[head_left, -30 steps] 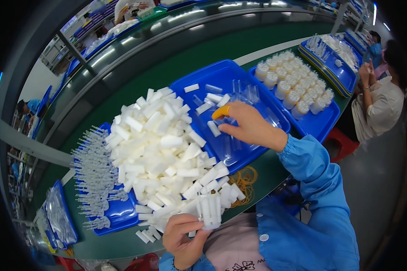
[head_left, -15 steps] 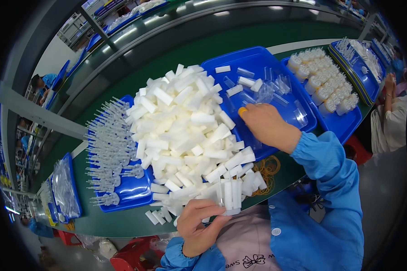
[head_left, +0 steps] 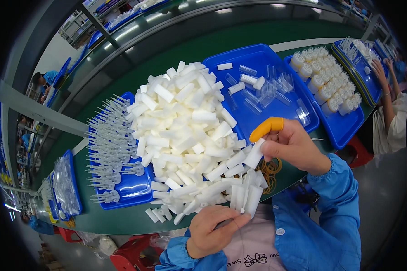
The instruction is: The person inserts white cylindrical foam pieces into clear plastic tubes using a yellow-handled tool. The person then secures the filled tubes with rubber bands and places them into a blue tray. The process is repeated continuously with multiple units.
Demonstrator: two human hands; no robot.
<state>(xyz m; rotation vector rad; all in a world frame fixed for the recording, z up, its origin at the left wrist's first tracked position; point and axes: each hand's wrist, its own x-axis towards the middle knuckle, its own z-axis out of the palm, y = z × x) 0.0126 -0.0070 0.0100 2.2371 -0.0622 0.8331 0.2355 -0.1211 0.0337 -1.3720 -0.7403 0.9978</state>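
Observation:
My left hand (head_left: 216,228) is near the table's front edge, thumb and fingers pinched on the lower end of a cluster of white foam pieces and clear tubes (head_left: 246,198). My right hand (head_left: 296,147) is just above and to the right, an orange finger cot (head_left: 267,128) on its index finger. Between that finger and the thumb it grips a white foam cylinder (head_left: 254,154), tilted and apart from the cluster. Beside both hands rises a large heap of white foam cylinders (head_left: 181,122). Behind the right hand, a blue tray (head_left: 221,61) holds loose clear tubes (head_left: 282,98) and several white pieces.
A blue tray (head_left: 138,198) at left carries rows of clear thin-stemmed parts (head_left: 108,149). At right, another blue tray (head_left: 343,135) holds bundled white-and-clear pieces (head_left: 328,83). Tan rubber bands (head_left: 270,171) lie by the heap. Another person's hands (head_left: 382,74) show at far right.
My right hand has come back from the blue tray toward my left hand and now shows a white foam cylinder in its grip. The cluster in my left hand has shifted right and tilted.

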